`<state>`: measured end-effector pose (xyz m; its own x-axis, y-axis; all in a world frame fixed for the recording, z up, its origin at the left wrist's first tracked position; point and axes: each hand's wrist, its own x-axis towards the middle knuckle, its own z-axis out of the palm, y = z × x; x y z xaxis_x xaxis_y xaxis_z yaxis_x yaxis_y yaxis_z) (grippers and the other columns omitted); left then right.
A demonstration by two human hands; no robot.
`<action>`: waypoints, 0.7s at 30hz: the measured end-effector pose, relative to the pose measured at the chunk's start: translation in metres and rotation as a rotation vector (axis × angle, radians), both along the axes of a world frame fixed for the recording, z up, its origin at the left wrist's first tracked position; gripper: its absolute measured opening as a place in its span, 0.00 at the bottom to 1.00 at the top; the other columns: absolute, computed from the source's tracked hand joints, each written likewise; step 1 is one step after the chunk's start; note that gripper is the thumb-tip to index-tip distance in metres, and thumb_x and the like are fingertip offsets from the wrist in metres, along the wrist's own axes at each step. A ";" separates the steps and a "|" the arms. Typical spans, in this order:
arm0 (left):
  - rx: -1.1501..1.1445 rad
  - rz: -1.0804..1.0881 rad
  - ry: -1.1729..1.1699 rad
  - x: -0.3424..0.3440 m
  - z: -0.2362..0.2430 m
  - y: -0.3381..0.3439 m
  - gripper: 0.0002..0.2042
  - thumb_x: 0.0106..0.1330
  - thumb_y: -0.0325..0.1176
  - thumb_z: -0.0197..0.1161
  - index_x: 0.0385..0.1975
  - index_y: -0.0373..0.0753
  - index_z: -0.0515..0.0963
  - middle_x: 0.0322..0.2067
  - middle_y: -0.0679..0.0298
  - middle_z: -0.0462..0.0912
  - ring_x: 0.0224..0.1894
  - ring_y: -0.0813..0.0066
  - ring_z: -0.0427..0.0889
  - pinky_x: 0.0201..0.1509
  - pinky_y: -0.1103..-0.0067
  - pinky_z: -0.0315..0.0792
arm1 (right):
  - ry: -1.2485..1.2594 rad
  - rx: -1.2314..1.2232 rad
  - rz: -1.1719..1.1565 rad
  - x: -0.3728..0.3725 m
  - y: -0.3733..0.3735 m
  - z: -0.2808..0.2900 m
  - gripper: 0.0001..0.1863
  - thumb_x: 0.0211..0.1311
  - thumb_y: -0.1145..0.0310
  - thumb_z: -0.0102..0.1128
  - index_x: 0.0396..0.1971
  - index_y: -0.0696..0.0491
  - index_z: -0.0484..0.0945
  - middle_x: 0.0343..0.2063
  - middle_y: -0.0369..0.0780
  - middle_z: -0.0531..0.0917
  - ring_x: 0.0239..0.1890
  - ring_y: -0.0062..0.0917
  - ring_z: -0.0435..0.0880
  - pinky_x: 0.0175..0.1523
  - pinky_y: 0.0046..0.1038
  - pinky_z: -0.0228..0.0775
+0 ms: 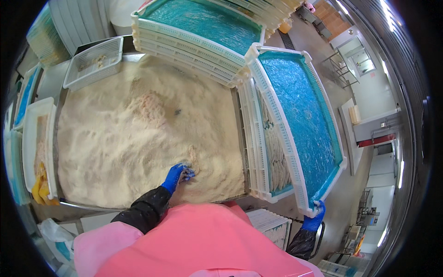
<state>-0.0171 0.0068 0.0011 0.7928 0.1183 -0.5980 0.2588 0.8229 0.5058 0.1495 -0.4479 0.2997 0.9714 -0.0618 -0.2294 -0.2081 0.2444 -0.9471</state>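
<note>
A large metal table bin (59, 134) is filled with pale breadcrumbs (120, 143). My left hand (177, 175), in a blue glove and black sleeve, is pressed into the crumbs near the front edge, fingers curled in the crumb and partly buried. My right hand (315, 217), also blue-gloved, grips the near corner of a white slatted tray (295, 171) lined with blue plastic film (300, 115), which lies tilted on top of a stack of similar trays. Breaded strips (276, 157) show in the tray just beneath it.
A second stack of white trays with blue film (194, 32) stands behind the bin. A white mesh basket (94, 62) rests on the far left corner. A white tub with yellow gloves (40, 184) sits on the left. A pink apron (198, 244) covers my front.
</note>
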 end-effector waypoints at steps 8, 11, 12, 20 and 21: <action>0.024 -0.030 0.042 0.003 0.008 -0.001 0.15 0.66 0.39 0.51 0.47 0.38 0.72 0.39 0.58 0.80 0.42 0.65 0.81 0.41 0.77 0.72 | 0.015 0.071 -0.112 -0.015 -0.006 -0.040 0.24 0.44 0.73 0.53 0.47 0.57 0.70 0.41 0.40 0.77 0.41 0.34 0.77 0.53 0.32 0.68; 0.037 -0.039 0.027 0.003 0.000 0.000 0.16 0.66 0.40 0.50 0.48 0.39 0.72 0.40 0.57 0.80 0.43 0.66 0.81 0.40 0.78 0.71 | -0.063 0.024 -0.141 -0.013 0.005 -0.052 0.21 0.44 0.73 0.53 0.43 0.56 0.70 0.39 0.39 0.76 0.40 0.32 0.75 0.52 0.30 0.66; 0.052 -0.044 0.025 0.003 -0.001 -0.001 0.16 0.66 0.40 0.50 0.48 0.39 0.72 0.39 0.58 0.81 0.43 0.66 0.81 0.40 0.79 0.71 | -0.090 0.011 -0.144 -0.011 0.008 -0.055 0.20 0.43 0.73 0.53 0.43 0.56 0.70 0.38 0.39 0.75 0.41 0.31 0.75 0.52 0.30 0.66; 0.068 -0.020 0.083 0.011 0.023 -0.002 0.14 0.66 0.38 0.49 0.47 0.41 0.73 0.36 0.60 0.81 0.41 0.68 0.82 0.36 0.81 0.70 | -0.203 0.005 -0.313 0.015 0.060 -0.125 0.30 0.40 0.80 0.51 0.51 0.57 0.65 0.39 0.38 0.72 0.40 0.30 0.72 0.47 0.27 0.66; 0.036 -0.025 0.037 0.010 0.013 -0.002 0.12 0.65 0.37 0.50 0.44 0.41 0.73 0.36 0.61 0.81 0.40 0.70 0.81 0.37 0.80 0.71 | -0.182 -0.125 -0.266 0.029 0.028 -0.152 0.26 0.43 0.79 0.52 0.49 0.56 0.67 0.39 0.38 0.73 0.40 0.30 0.73 0.48 0.27 0.66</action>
<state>-0.0067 0.0047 0.0145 0.7731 0.1208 -0.6227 0.2980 0.7974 0.5247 0.1788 -0.4198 0.1474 0.9416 -0.3355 -0.0284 0.0226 0.1471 -0.9889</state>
